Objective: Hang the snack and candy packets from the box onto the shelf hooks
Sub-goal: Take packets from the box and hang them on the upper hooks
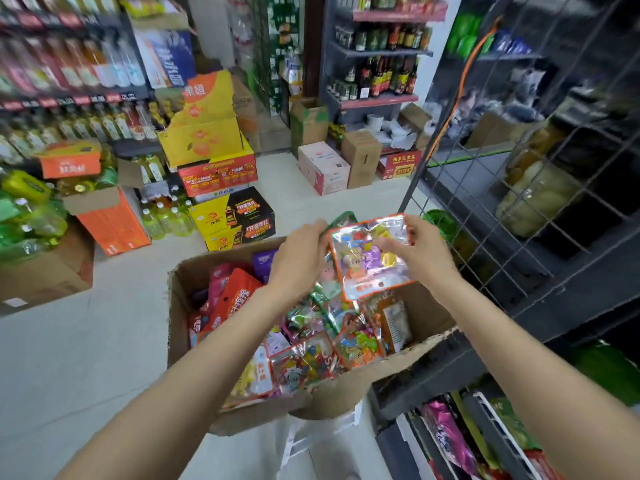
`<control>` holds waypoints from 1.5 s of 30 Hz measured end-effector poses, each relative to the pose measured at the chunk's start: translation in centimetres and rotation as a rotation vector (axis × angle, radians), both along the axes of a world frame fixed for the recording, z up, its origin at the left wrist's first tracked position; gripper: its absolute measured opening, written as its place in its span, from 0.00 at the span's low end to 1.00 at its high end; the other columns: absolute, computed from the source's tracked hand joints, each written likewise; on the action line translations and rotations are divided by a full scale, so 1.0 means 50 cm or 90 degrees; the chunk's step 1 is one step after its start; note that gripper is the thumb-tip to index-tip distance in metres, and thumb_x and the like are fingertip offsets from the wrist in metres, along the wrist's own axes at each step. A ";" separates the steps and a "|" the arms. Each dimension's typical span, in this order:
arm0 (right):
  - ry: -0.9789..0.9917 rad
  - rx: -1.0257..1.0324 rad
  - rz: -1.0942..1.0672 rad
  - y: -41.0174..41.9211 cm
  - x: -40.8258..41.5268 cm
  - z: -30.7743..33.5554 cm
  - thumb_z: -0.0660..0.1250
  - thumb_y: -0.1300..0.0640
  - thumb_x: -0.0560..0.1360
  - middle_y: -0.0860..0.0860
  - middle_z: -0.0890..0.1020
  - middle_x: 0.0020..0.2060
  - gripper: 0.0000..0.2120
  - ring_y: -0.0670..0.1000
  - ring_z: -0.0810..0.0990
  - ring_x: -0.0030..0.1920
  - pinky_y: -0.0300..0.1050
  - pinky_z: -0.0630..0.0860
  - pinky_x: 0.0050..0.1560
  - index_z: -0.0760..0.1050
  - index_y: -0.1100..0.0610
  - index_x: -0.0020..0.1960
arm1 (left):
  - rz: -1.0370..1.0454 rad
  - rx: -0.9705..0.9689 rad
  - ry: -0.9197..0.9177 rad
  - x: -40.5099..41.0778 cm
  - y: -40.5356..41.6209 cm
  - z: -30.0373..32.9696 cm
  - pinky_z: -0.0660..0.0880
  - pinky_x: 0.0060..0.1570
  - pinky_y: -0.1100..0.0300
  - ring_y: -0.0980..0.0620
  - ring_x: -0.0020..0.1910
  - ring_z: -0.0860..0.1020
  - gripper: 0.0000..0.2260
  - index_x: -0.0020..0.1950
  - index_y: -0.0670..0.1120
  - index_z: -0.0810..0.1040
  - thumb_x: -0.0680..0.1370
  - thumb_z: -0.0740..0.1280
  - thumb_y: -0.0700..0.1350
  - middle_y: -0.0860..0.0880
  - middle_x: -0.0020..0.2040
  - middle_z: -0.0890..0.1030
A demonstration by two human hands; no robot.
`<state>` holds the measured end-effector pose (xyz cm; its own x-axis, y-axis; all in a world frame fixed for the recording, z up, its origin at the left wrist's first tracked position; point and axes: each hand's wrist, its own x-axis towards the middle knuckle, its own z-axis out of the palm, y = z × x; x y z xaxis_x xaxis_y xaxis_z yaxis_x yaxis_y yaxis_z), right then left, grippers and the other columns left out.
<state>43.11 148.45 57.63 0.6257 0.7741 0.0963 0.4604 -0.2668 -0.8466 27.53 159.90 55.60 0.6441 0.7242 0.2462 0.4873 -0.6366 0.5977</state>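
I am holding a candy packet (370, 256) above the box (194, 275), left hand (301, 258) pinching its top corner at 10 o'clock, right hand (420, 251) gripping the 2 o'clock edge, probably to present its hang hole to the mesh shelf (540, 188) at 3 o'clock.

Pale tiled floor (52, 358). Drinks shelving (69, 81) along left wall; stacked cartons (218, 174) beside it. Bottle shelving (377, 64) at rear. Dark wire-grid rack (540, 174) at right.
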 end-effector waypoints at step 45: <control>-0.469 0.139 -0.540 -1.070 -0.063 0.621 0.74 0.54 0.70 0.47 0.81 0.33 0.06 0.41 0.78 0.35 0.37 0.74 0.36 0.81 0.56 0.39 | -0.370 0.001 -0.455 0.220 -0.846 0.624 0.68 0.33 0.58 0.51 0.35 0.71 0.19 0.49 0.40 0.73 0.74 0.69 0.55 0.48 0.35 0.74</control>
